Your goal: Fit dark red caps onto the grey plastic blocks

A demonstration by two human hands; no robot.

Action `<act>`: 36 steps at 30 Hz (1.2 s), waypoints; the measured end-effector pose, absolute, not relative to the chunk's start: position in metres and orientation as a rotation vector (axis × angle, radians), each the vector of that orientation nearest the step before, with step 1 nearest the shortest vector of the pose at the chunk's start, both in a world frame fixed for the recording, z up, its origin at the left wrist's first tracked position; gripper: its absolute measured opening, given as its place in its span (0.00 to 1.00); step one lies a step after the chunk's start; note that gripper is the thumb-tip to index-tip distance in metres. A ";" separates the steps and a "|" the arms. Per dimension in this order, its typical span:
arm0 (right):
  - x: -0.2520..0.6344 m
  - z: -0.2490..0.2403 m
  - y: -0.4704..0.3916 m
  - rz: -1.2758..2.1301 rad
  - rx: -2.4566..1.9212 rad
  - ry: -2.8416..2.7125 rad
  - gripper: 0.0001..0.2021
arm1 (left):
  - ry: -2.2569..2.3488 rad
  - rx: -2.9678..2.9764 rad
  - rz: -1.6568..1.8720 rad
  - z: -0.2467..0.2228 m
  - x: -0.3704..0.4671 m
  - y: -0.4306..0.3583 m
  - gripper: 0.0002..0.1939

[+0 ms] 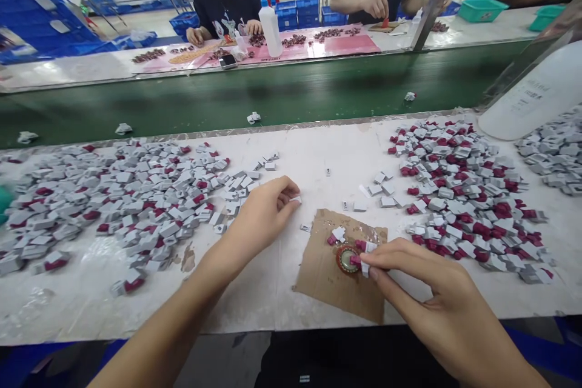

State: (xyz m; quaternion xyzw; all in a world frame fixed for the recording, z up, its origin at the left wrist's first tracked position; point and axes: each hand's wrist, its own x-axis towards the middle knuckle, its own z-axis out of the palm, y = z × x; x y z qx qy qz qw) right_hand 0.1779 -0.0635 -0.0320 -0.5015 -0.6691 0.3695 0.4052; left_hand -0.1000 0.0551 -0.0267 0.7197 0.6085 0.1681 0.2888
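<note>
My right hand (409, 279) pinches a small grey and dark red piece (365, 259) over a round cap (348, 259) with a reddish rim and pale liquid inside. The cap rests on a brown cardboard sheet (339, 297), with another white and red piece (337, 234) just behind it. My left hand (273, 209) is closed, thumb against fingers, around a small whitish piece (296, 199), left of the cardboard. Loose grey pieces (359, 207) lie behind the cardboard.
Heaps of grey and dark red pieces lie at left (150, 188) and right (464, 194). A large white bottle (536, 94) leans at the far right. Beyond the green conveyor belt (182, 97), carrying a few pieces, people work at a table with a squeeze bottle (271, 30).
</note>
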 end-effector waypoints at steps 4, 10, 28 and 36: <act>0.182 -0.033 -0.057 1.031 -1.280 -1.440 0.07 | 1.642 1.855 0.385 -0.018 -0.099 0.061 0.06; 0.176 -0.045 -0.035 1.194 -1.105 -0.898 0.06 | 1.130 1.511 0.745 0.000 -0.063 0.043 0.10; 0.178 -0.047 -0.022 1.229 -1.094 -0.967 0.05 | 0.932 1.358 0.766 -0.007 -0.024 0.027 0.05; 0.193 -0.022 0.006 1.272 -1.149 -1.300 0.07 | 0.951 1.663 0.728 -0.001 -0.031 0.047 0.04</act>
